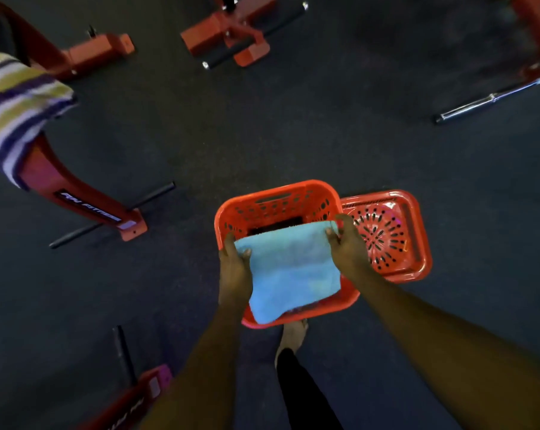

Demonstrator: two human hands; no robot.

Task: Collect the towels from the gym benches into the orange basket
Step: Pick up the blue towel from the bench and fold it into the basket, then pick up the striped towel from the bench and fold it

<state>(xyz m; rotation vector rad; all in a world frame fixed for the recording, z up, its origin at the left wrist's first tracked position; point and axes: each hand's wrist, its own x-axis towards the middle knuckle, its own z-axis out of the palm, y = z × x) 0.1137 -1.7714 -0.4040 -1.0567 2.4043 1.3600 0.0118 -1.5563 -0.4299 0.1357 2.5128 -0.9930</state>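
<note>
A folded light blue towel (292, 270) hangs over the open orange basket (274, 200) on the dark floor. My left hand (234, 263) grips its left edge and my right hand (347, 240) pinches its upper right corner. Something dark lies inside the basket beneath the towel. A striped yellow, white and purple towel (17, 110) is draped over a red bench at the left edge.
The basket's orange lid (389, 237) lies on the floor right beside it. Red bench frames (85, 200) stand left, top centre and bottom left. A steel barbell (492, 97) lies at the upper right. My bare foot (292, 336) is just below the basket.
</note>
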